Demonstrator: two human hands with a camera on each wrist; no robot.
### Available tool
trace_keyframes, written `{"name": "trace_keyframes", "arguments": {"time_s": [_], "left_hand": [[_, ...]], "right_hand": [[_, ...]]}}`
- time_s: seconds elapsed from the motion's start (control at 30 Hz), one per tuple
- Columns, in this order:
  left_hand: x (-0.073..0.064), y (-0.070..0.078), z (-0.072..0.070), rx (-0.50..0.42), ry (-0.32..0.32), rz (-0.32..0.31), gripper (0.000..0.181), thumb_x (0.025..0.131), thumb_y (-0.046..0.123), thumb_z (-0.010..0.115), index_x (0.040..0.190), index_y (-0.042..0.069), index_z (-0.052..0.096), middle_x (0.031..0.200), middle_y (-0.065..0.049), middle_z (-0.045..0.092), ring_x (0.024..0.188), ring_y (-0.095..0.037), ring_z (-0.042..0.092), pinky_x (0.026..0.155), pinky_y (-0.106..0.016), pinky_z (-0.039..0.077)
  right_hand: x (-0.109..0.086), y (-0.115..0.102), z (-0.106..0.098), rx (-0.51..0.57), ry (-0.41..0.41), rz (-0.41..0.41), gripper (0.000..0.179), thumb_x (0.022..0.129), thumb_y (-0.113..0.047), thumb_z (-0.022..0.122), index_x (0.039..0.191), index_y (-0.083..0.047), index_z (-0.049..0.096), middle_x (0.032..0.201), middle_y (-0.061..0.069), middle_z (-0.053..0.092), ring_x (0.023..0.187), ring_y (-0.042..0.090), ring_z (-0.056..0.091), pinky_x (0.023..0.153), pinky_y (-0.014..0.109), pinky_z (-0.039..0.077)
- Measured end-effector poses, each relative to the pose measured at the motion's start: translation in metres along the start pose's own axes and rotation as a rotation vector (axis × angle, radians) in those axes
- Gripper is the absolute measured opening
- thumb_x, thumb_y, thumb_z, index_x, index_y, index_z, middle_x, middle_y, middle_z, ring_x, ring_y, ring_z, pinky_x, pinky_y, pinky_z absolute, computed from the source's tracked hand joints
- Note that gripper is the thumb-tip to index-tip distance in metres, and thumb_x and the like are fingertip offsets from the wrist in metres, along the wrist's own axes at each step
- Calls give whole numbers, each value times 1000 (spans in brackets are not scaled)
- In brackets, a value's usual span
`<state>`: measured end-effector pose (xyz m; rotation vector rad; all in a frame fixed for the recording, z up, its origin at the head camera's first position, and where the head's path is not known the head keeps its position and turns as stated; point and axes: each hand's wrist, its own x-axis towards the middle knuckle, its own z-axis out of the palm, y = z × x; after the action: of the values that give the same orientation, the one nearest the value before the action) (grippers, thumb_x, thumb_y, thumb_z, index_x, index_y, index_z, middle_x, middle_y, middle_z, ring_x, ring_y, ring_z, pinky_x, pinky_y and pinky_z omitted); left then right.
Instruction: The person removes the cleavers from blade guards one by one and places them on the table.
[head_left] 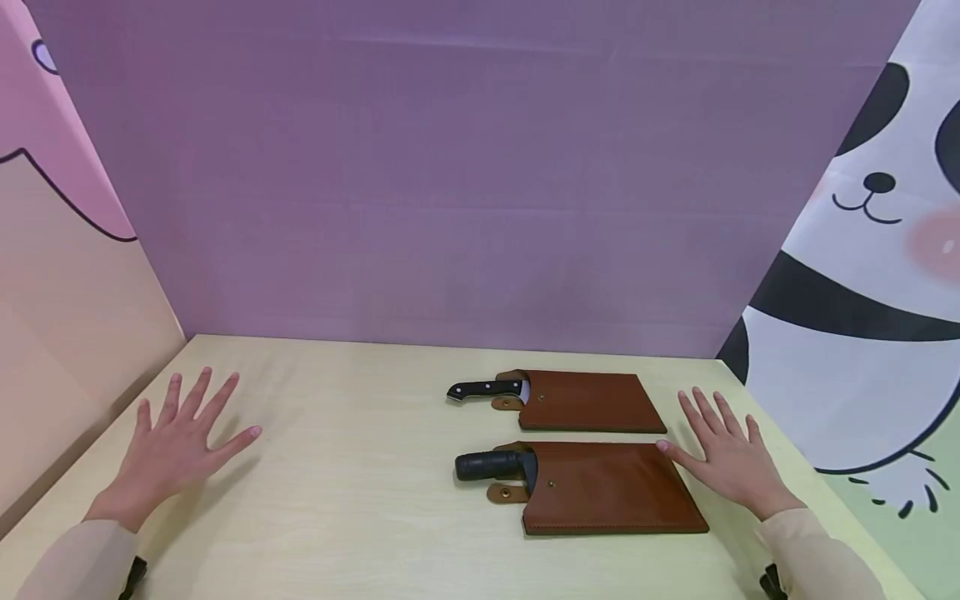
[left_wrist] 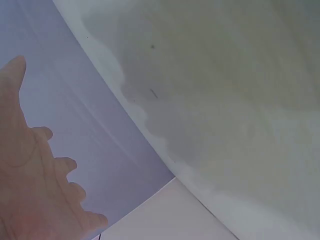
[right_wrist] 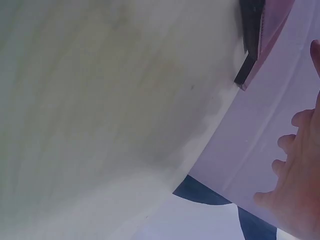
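My left hand (head_left: 171, 446) is held over the left side of the table, its fingers spread straight and nothing in its grasp. On the right, my right hand (head_left: 731, 458) has its fingers spread too and holds nothing; in the head view its thumb overlaps the nearer sheath's right edge, and I cannot tell whether they touch. That brown sheath (head_left: 611, 492) covers a blade whose thick black handle (head_left: 487, 465) points left. Behind it lies a smaller brown sheath (head_left: 588, 402), with a knife's black riveted handle (head_left: 483, 389) sticking out leftward. Both blades are mostly hidden.
The pale wooden table (head_left: 337, 467) ends at a purple backdrop (head_left: 480, 183). A panel with a panda print (head_left: 862, 392) stands along the right edge. Another panel (head_left: 67, 317), pink and beige, borders the left side.
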<state>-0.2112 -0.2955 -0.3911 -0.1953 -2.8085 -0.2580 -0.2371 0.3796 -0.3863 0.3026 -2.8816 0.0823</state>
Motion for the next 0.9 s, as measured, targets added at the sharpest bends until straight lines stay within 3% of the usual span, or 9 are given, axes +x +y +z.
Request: {"name": "trace_keyframes", "arguments": {"time_s": [0.23,0.9], "left_hand": [[2,3,0,-4,9,20,81,86,60,45,148,27,5,152,-19,5,134,-49,-7,96,-72,-2],[7,23,1,21,32,96,79,82,60,51,146,24,21,149,-18,23,133,-50,16,98,-67,14]], "right_hand": [[0,-6,-3,-12,20,-26,83,87,-57,45,148,-21,2,153,15,9,140,36,-6,99,69,1],[2,-19,1,-51,74,-121,85,82,-59,51,148,-21,12,150,15,22,142,28,1,101,66,10]]}}
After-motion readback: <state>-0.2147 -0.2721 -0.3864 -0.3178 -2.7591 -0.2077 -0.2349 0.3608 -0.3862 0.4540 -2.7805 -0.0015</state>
